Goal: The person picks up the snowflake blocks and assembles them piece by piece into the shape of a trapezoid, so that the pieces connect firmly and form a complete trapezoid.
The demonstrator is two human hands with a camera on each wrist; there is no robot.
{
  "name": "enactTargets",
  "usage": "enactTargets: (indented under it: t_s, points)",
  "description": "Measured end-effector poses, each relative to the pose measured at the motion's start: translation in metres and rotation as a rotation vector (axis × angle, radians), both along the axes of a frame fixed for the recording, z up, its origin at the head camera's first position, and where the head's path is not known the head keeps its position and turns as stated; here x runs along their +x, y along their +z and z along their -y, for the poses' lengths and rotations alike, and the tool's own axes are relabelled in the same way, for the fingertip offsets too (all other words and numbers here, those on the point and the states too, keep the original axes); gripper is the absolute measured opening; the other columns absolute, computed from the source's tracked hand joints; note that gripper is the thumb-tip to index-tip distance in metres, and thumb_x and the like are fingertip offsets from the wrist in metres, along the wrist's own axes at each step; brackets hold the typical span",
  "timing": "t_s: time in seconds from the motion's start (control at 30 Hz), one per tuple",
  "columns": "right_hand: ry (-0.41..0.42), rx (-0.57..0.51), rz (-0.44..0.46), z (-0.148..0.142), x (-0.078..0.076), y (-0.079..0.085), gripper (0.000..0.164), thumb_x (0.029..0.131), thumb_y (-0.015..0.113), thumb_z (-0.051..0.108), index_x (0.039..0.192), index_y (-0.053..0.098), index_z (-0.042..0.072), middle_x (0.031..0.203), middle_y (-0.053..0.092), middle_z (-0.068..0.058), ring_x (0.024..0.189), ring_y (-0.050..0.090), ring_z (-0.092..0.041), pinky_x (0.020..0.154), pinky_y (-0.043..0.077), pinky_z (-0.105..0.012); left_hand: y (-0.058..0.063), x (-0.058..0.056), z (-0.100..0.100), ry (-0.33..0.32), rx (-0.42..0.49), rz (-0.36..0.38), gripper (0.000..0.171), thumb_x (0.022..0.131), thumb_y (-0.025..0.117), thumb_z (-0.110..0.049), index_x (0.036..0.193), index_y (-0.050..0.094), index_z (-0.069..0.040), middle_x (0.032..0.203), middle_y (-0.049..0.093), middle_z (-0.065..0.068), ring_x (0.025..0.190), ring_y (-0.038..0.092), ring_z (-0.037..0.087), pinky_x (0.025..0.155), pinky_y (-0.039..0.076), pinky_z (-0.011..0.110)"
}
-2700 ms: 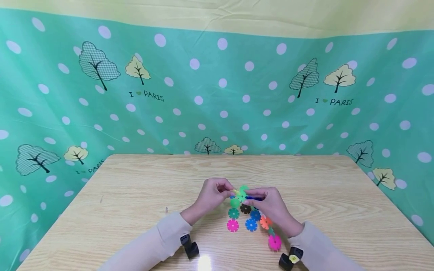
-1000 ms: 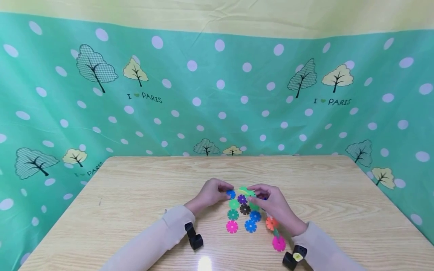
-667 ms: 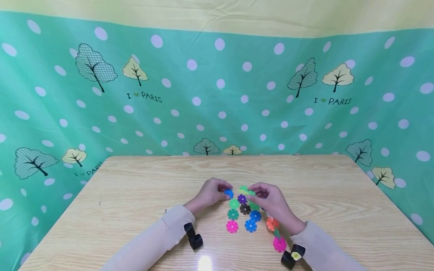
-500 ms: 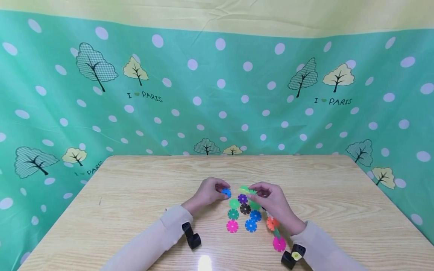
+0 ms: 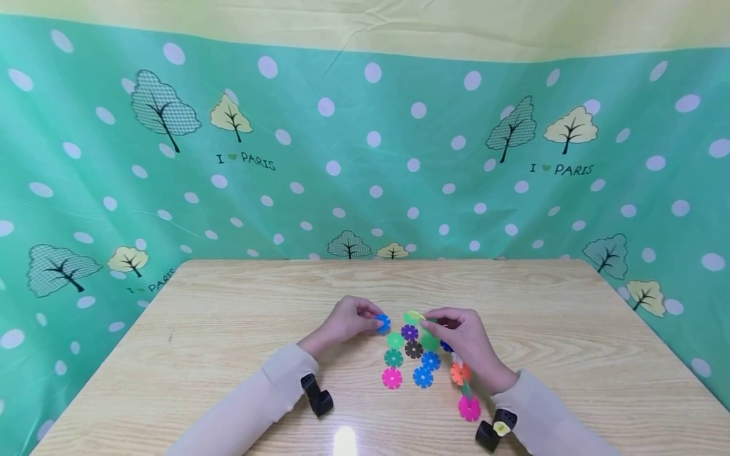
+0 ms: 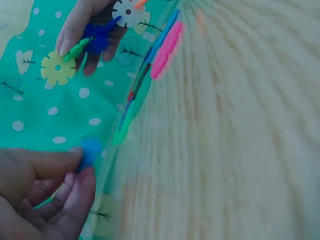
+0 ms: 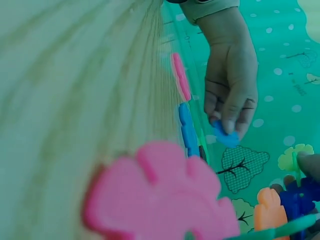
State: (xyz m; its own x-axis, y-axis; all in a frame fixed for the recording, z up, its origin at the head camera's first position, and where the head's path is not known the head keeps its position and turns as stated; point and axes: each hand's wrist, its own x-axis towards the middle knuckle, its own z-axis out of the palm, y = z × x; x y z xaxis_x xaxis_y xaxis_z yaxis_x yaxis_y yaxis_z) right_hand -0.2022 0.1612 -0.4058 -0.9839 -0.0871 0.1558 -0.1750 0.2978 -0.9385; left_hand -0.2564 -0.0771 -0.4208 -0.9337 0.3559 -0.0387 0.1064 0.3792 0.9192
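Observation:
My left hand (image 5: 345, 318) pinches a blue snowflake disc (image 5: 383, 323) between thumb and fingers, raised off the table. To its right, my right hand (image 5: 466, 335) holds a chain of joined snowflake discs. The chain's yellow disc (image 6: 58, 68) is at the thumb, slotted to a green disc (image 6: 76, 50) and a dark blue disc (image 6: 97, 39). Further along it come a white disc (image 6: 129, 12), an orange disc (image 5: 460, 373) and a pink disc (image 5: 469, 408) hanging lowest. The two hands are apart, with a gap between the blue disc and the chain.
Several loose discs lie on the wooden table (image 5: 256, 297) between the hands: purple (image 5: 409, 332), brown (image 5: 413, 349), light green (image 5: 395, 340), teal (image 5: 393, 358), pink (image 5: 391, 378) and two blue ones (image 5: 423, 377). A green dotted cloth (image 5: 365, 158) hangs behind the table.
Earlier both hands were together at the chain's yellow and green discs. Then my left hand took the blue disc from the loose group and drew it left. The right hand kept hold of the chain.

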Motion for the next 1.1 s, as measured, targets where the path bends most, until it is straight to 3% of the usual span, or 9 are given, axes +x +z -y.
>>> enactTargets:
  t_s: [0.2, 0.47, 0.87, 1.1]
  points:
    - [-0.006, -0.016, 0.007, 0.0, -0.001, -0.003, 0.02, 0.081, 0.074, 0.016, 0.095, 0.073, 0.002, 0.09, 0.071, -0.012, 0.073, 0.063, -0.019, 0.062, 0.054, -0.029, 0.013, 0.007, -0.013, 0.044, 0.173, 0.134, 0.019, 0.083, 0.07, -0.005, 0.1, 0.067, 0.004, 0.085, 0.067, 0.008, 0.074, 0.065, 0.012, 0.072, 0.057, 0.029]
    - [0.017, -0.034, -0.03, 0.003, -0.001, -0.003, 0.021, 0.082, 0.074, 0.016, 0.096, 0.073, 0.001, 0.092, 0.071, -0.012, 0.074, 0.063, -0.017, 0.062, 0.054, -0.029, 0.024, 0.018, -0.023, 0.114, 0.331, 0.178, 0.023, 0.084, 0.069, -0.004, 0.104, 0.065, 0.006, 0.088, 0.07, 0.01, 0.074, 0.066, 0.011, 0.074, 0.057, 0.032]
    - [0.039, -0.039, -0.048, 0.004, 0.0, -0.002, 0.019, 0.083, 0.073, 0.017, 0.094, 0.074, 0.002, 0.096, 0.071, -0.012, 0.079, 0.065, -0.01, 0.067, 0.055, -0.028, 0.028, 0.021, -0.026, 0.137, 0.349, 0.135, 0.022, 0.086, 0.067, -0.007, 0.105, 0.067, 0.004, 0.095, 0.071, 0.012, 0.076, 0.066, 0.011, 0.074, 0.057, 0.029]
    - [0.052, -0.047, -0.076, 0.005, -0.001, -0.003, 0.017, 0.082, 0.073, 0.015, 0.091, 0.074, 0.001, 0.096, 0.071, -0.014, 0.08, 0.065, -0.009, 0.067, 0.054, -0.022, 0.027, 0.023, -0.028, 0.148, 0.381, 0.113, 0.022, 0.086, 0.067, -0.006, 0.104, 0.066, 0.006, 0.089, 0.071, 0.012, 0.074, 0.067, 0.011, 0.073, 0.057, 0.031]
